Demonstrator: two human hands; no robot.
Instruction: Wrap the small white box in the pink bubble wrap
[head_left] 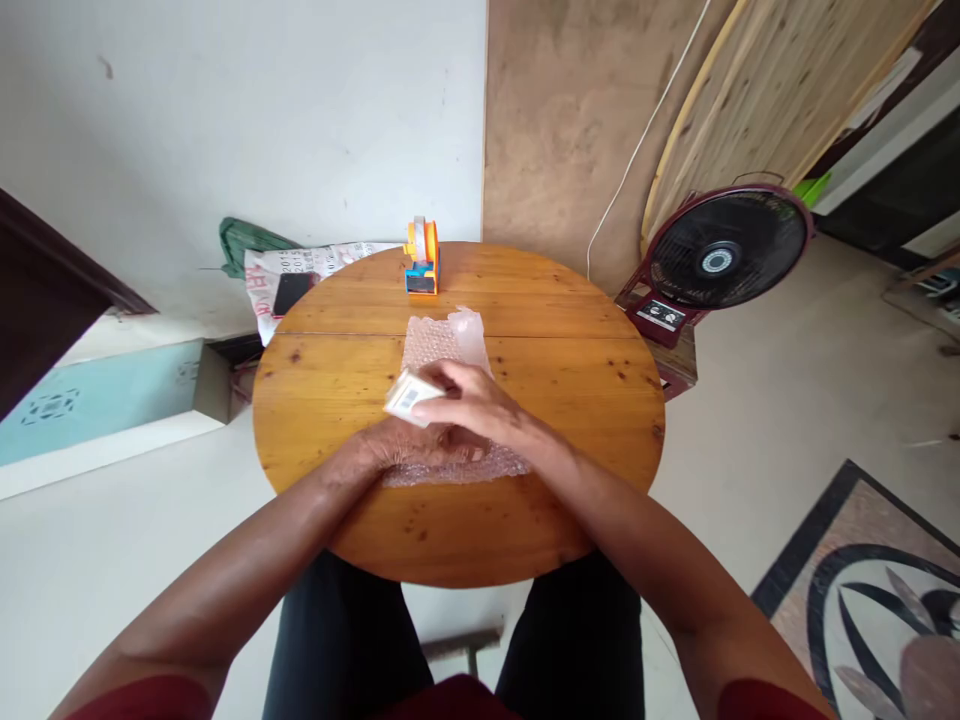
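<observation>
A sheet of bubble wrap (437,345) lies flat in the middle of a round wooden table (570,350). My right hand (476,400) is closed on a small white box (410,395) with a barcode label, holding it just above the wrap. My left hand (397,448) lies on the near part of the wrap, partly under the right hand; its fingers are hidden. An orange and blue tape dispenser (422,258) stands at the table's far edge.
A black floor fan (724,258) stands to the right of the table. At the far left, a printed bag (300,275) with a dark phone on it lies beside a green object. Wooden boards lean on the wall behind.
</observation>
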